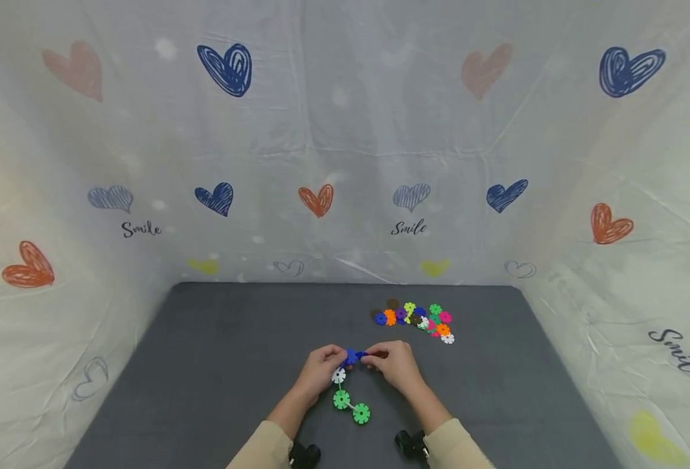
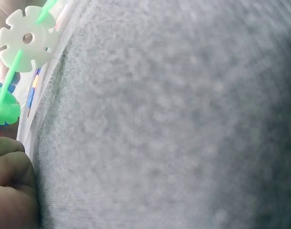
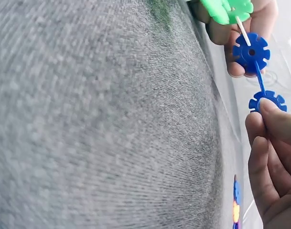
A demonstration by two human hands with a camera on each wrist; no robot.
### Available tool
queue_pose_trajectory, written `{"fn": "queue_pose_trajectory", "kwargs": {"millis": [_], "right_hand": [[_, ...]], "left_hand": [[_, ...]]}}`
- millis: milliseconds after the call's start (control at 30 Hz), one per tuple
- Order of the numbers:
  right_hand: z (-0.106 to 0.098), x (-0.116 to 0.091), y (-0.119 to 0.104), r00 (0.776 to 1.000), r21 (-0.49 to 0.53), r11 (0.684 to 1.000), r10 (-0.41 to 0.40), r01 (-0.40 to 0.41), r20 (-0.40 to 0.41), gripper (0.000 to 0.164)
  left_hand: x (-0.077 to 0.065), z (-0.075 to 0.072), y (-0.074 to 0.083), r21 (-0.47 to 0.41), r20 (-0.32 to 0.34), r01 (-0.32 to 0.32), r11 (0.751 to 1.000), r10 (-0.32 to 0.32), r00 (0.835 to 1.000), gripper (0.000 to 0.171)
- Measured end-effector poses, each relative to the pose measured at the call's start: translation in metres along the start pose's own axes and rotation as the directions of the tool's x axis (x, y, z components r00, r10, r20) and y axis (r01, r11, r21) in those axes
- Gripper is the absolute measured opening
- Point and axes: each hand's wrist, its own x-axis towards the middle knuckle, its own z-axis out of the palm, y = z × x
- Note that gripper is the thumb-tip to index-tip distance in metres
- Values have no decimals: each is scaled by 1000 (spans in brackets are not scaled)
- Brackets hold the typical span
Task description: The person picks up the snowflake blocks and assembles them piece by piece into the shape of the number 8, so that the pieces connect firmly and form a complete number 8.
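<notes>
A chain of notched plastic interlocking discs hangs between my two hands above the dark table. My left hand (image 1: 320,371) pinches the chain near a blue disc (image 1: 352,357); in the right wrist view its fingers lie behind that disc. My right hand (image 1: 400,368) pinches the end blue disc (image 3: 268,101) between thumb and index finger. A third blue disc, seen edge-on, links those two. Below my left fingers hang a white disc (image 1: 338,376) and two green discs (image 1: 341,399), with thin edge-on pieces between them. My left hand (image 2: 14,179) shows curled fingers in the left wrist view.
A loose pile of multicoloured discs (image 1: 415,316) lies on the table (image 1: 233,365) beyond my right hand. A white curtain (image 1: 345,130) printed with hearts encloses the back and sides. Black wrist cameras (image 1: 305,454) sit at both wrists.
</notes>
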Motion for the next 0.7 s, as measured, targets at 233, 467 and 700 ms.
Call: {"fn": "queue_pose_trajectory", "kwargs": {"millis": [233, 467, 700], "right_hand": [[3, 1, -2, 991, -125, 985, -128, 122, -42, 4], [8, 0, 2, 988, -127, 983, -140, 131, -70, 6], [0, 1, 8, 994, -36, 994, -101, 102, 39, 16]], "left_hand": [[0, 0, 1, -1, 40, -30, 1000, 30, 999, 27], [0, 0, 2, 28, 46, -37, 999, 36, 998, 27], [-1, 3, 1, 70, 81, 4, 998, -10, 997, 45]]}}
